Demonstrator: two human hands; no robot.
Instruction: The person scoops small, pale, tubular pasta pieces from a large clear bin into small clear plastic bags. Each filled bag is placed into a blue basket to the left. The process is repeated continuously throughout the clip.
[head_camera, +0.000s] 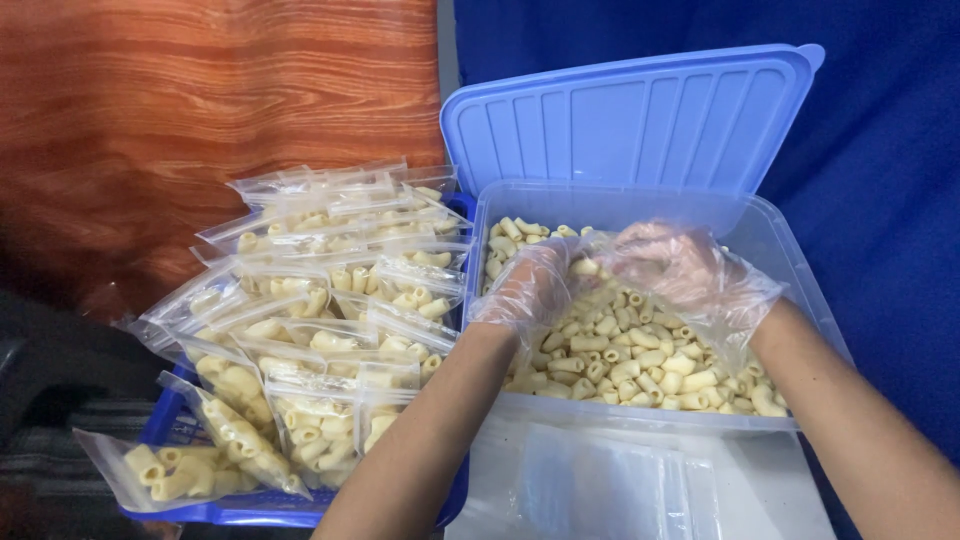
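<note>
Nearest me lie empty clear bags (600, 490), then my gloved left hand (528, 285) and right hand (680, 268), close together, both gripping a small clear bag (590, 262) over the macaroni (640, 355) in the clear bin (780, 250), filled bags (320, 330) piled leftward, blue lid (630, 120) standing open behind.

Two gloved hands, the left hand (528, 287) and right hand (680, 268), at centre frame; one clear plastic tub (790, 260) of loose macaroni; one blue lid (630, 125), upper centre; one blue tray (250, 508), lower left; filled macaroni bags (330, 330), too overlapped to count exactly, over a dozen.
</note>
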